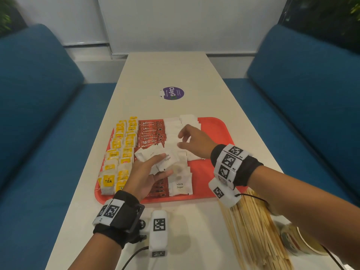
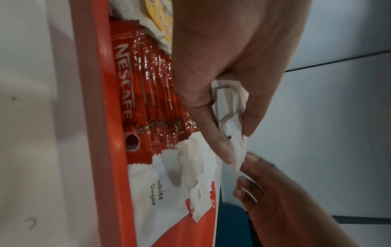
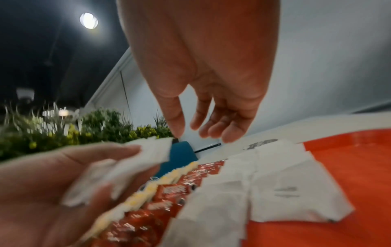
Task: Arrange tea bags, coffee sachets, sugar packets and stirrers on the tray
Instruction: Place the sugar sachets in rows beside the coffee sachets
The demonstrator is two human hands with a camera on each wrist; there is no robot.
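Observation:
A red tray [image 1: 212,129] holds yellow tea bags [image 1: 120,151] in rows on its left, red coffee sachets [image 1: 151,136] in the middle, and white sugar packets [image 1: 180,184] to their right. My left hand [image 1: 150,172] hovers over the tray's middle and grips a small stack of white sugar packets [image 1: 150,155] [image 2: 230,107] [image 3: 131,163] between thumb and fingers. My right hand [image 1: 190,140] [image 3: 198,132] floats just above the sugar rows with relaxed, empty fingers, close to the stack. Wooden stirrers [image 1: 253,228] lie on the table at the near right, off the tray.
The white table [image 1: 175,75] runs between two blue sofas [image 1: 39,114]. A purple round sticker [image 1: 172,93] lies beyond the tray. A paper cup [image 1: 300,240] lies on its side by the stirrers. The tray's right part [image 1: 206,178] is bare.

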